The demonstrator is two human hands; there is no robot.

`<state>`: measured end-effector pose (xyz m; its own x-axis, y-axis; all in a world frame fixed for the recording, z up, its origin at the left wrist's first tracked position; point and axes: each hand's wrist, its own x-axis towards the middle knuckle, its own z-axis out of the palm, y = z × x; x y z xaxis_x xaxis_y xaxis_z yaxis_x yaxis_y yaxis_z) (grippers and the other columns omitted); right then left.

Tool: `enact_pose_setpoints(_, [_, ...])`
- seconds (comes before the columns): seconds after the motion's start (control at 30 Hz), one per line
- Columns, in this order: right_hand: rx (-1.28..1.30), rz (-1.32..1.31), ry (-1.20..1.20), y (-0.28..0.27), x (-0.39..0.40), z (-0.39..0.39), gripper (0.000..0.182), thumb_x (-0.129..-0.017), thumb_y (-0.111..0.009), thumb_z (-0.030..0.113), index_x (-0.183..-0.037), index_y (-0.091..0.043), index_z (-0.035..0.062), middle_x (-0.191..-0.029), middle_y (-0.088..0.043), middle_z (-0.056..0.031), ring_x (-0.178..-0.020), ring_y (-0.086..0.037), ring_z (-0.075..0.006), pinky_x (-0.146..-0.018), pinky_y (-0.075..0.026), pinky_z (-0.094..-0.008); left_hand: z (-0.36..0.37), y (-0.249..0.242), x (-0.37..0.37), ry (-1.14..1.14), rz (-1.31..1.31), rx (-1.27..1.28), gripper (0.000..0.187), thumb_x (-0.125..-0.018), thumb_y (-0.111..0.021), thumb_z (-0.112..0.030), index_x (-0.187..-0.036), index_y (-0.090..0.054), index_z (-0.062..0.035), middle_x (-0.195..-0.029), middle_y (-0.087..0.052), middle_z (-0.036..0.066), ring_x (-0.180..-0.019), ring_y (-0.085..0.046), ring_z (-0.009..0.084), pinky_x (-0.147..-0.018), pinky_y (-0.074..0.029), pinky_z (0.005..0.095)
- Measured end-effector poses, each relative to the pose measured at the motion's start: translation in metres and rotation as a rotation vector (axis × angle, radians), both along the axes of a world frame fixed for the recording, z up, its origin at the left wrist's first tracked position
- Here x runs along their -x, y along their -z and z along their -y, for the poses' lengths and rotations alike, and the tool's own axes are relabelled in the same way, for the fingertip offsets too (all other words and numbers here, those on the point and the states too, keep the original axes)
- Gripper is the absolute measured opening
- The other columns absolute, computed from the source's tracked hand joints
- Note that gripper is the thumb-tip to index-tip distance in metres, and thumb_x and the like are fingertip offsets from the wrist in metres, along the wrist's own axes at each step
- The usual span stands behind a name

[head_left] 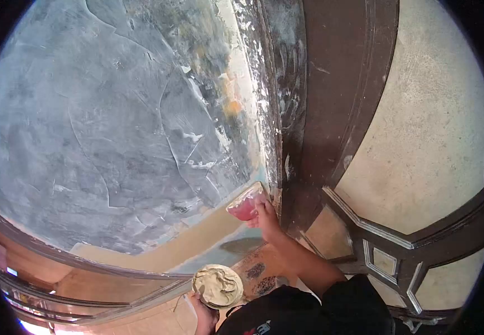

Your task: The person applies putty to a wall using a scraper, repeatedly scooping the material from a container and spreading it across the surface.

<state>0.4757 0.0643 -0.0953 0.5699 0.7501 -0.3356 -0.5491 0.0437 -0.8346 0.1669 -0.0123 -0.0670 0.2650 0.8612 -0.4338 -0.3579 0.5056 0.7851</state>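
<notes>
In my right hand [266, 219] is a red putty spreader [245, 207], its wide edge against the wall [125, 128] and smeared with cream putty. My fingers close round its narrow end. Low in the view, my left hand [204, 314] grips a round tub [217, 266] from its left side. Cream-coloured putty [219, 286] with swirled ridges fills the tub. A smooth beige band of putty [169, 249] runs along the wall's lower edge, down and left from the spreader. Above that band the surface is mottled grey-blue, with scraped white patches.
Dark brown trim [342, 84] borders the wall on the right, beside a beige panel [429, 106]. Raised frame mouldings [384, 262] stand at lower right. A railing [69, 301] runs along the lower left. My black sleeve [353, 304] shows at the bottom.
</notes>
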Motion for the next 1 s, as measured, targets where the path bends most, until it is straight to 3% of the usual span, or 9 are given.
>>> enact_pose_setpoints(0.17, [0.075,-0.054,-0.023,0.061,-0.005,0.004,0.039,-0.092,-0.045,0.043,-0.116,-0.044,0.0126,-0.091,-0.055,-0.0075,-0.060,-0.063,-0.0247,-0.050,-0.053,-0.0319,-0.003,0.010,0.005,0.023,0.027,0.006,0.063,-0.082,-0.042,-0.042,-0.132,-0.035,-0.0051,-0.132,-0.044,0.013,-0.120,-0.044,0.0299,-0.102,-0.034,0.0425])
enact_pose_setpoints(0.2, [0.218,-0.161,-0.088,0.065,-0.007,0.011,0.041,-0.092,-0.045,0.043,-0.120,-0.042,0.0148,-0.094,-0.054,-0.0072,-0.062,-0.062,-0.0250,-0.052,-0.053,-0.0328,-0.002,0.007,0.001,0.017,0.035,0.001,0.063,-0.082,-0.042,-0.042,-0.132,-0.035,-0.0048,-0.132,-0.044,0.014,-0.121,-0.044,0.0299,-0.102,-0.034,0.0425])
enact_pose_setpoints(0.33, [0.140,-0.134,-0.106,0.043,-0.007,0.017,0.043,-0.091,-0.046,0.044,-0.123,-0.040,0.0152,-0.093,-0.054,-0.0074,-0.063,-0.062,-0.0245,-0.053,-0.053,-0.0338,-0.003,0.014,0.004,-0.022,0.033,0.009,0.063,-0.083,-0.040,-0.042,-0.132,-0.035,-0.0039,-0.132,-0.044,0.014,-0.121,-0.043,0.0298,-0.103,-0.033,0.0426])
enact_pose_setpoints(0.43, [-0.007,-0.033,-0.049,0.010,-0.019,0.008,0.046,-0.091,-0.047,0.042,-0.121,-0.042,0.0079,-0.104,-0.059,-0.0123,-0.065,-0.064,-0.0240,-0.052,-0.055,-0.0320,-0.002,0.000,-0.007,-0.019,0.007,0.012,0.062,-0.083,-0.039,-0.041,-0.132,-0.036,-0.0039,-0.131,-0.045,0.014,-0.120,-0.044,0.0297,-0.103,-0.033,0.0424])
enact_pose_setpoints(0.57, [0.064,0.012,-0.110,0.076,-0.030,0.005,0.046,-0.092,-0.047,0.040,-0.123,-0.039,0.0072,-0.099,-0.057,-0.0126,-0.063,-0.063,-0.0233,-0.051,-0.053,-0.0305,-0.003,0.005,-0.009,-0.029,0.053,0.054,0.059,-0.082,-0.038,-0.038,-0.130,-0.038,-0.0036,-0.129,-0.046,0.014,-0.119,-0.045,0.0294,-0.102,-0.034,0.0419])
enact_pose_setpoints(0.63, [0.172,-0.135,-0.183,0.134,-0.028,0.020,0.040,-0.091,-0.051,0.038,-0.121,-0.040,0.0142,-0.092,-0.053,-0.0078,-0.062,-0.063,-0.0223,-0.052,-0.054,-0.0319,-0.003,0.003,-0.013,-0.033,0.024,0.049,0.059,-0.082,-0.039,-0.038,-0.130,-0.038,-0.0034,-0.129,-0.047,0.014,-0.119,-0.045,0.0292,-0.101,-0.035,0.0421])
enact_pose_setpoints(0.7, [0.185,-0.173,-0.143,0.144,-0.012,0.038,0.040,-0.091,-0.052,0.036,-0.123,-0.039,0.0151,-0.092,-0.053,-0.0074,-0.062,-0.063,-0.0222,-0.052,-0.054,-0.0317,-0.002,0.006,-0.016,-0.054,0.050,0.044,0.059,-0.082,-0.041,-0.038,-0.130,-0.038,-0.0034,-0.129,-0.046,0.014,-0.119,-0.045,0.0290,-0.101,-0.035,0.0422])
enact_pose_setpoints(0.8, [0.156,-0.164,-0.098,0.117,-0.002,0.046,0.041,-0.091,-0.052,0.034,-0.125,-0.038,0.0165,-0.092,-0.053,-0.0066,-0.064,-0.063,-0.0216,-0.053,-0.054,-0.0317,0.002,-0.024,-0.034,-0.016,0.000,-0.029,0.060,-0.081,-0.046,-0.039,-0.130,-0.038,-0.0049,-0.130,-0.046,0.013,-0.120,-0.044,0.0285,-0.101,-0.035,0.0413])
enact_pose_setpoints(1.0, [-0.001,-0.093,-0.124,0.012,-0.006,0.010,0.041,-0.091,-0.053,0.033,-0.125,-0.039,0.0153,-0.091,-0.051,-0.0046,-0.073,-0.062,-0.0196,-0.062,-0.054,-0.0325,0.002,-0.005,-0.029,-0.003,0.063,0.052,0.061,-0.080,-0.046,-0.039,-0.130,-0.038,-0.0059,-0.129,-0.047,0.012,-0.119,-0.046,0.0279,-0.101,-0.036,0.0412])
